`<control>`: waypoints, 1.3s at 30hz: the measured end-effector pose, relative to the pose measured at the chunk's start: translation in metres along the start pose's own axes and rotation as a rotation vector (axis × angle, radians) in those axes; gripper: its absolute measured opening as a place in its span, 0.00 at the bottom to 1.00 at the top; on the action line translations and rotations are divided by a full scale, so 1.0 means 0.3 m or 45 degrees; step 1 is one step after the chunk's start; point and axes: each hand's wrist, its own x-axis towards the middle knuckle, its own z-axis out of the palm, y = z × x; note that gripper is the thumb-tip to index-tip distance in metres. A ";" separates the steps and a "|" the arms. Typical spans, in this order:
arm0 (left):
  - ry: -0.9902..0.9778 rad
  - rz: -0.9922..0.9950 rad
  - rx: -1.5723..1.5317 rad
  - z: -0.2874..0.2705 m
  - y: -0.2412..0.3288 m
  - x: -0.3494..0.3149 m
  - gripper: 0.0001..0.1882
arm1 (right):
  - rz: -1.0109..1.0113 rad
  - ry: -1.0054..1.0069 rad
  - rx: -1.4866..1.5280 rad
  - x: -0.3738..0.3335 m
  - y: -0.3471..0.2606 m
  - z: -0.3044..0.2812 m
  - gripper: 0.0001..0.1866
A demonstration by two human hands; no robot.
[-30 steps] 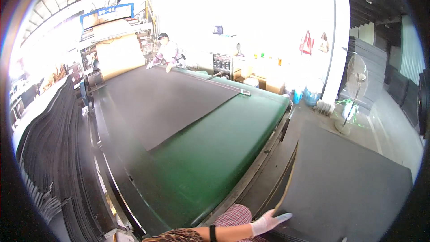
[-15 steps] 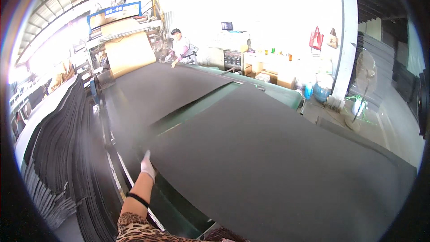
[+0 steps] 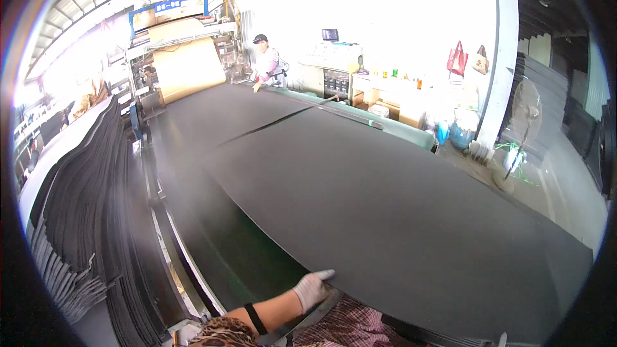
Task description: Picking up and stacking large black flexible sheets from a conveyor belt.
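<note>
A large dark grey sheet [image 3: 398, 218] stretches across the green-topped conveyor table [image 3: 244, 263], its near end reaching over my lap. My left hand [image 3: 313, 288], in a white glove, grips the sheet's near left edge, thumb on top and fingers underneath. Of my right hand [image 3: 502, 339] only a pale thumb tip shows, over the sheet's near edge at the bottom right; its other fingers are hidden. Farther up the table lies a second dark sheet [image 3: 212, 112], a narrow dark gap between the two. A co-worker's hand [image 3: 257, 86] rests by its far edge.
A tall stack of dark sheets [image 3: 90, 186] droops along the left side, beyond a metal rail [image 3: 183, 250]. A machine with a tan sheet [image 3: 189, 71] stands at the far end. The co-worker [image 3: 267, 64] is beside it. A standing fan [image 3: 524, 112] is at the right.
The near sheet has shifted toward the far sheet, narrowing the green gap between them. My left hand has moved from its far left corner to the near edge. My right thumb tip has appeared.
</note>
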 end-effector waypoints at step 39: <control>0.239 0.613 0.419 -0.488 0.169 0.102 0.20 | -0.774 -1.102 -2.564 0.491 0.584 -0.142 0.35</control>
